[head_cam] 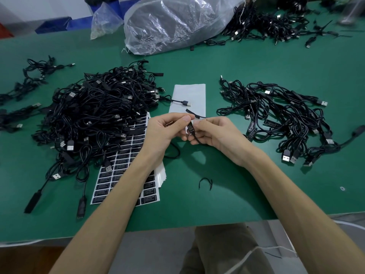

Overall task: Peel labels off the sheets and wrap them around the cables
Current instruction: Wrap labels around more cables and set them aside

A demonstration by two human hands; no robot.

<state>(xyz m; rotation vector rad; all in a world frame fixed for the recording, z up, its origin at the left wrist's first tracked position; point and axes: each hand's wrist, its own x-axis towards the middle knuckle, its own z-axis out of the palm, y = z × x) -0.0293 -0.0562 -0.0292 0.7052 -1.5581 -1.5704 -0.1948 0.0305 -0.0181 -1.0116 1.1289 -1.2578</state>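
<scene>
Pinching a cable, hands; clear bag holds something grey.

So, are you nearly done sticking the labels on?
Not nearly. The smaller right pile shows labelled cables. The left hand and right hand are pinching a label around one cable now. The big left pile and a label sheet are left.
</scene>
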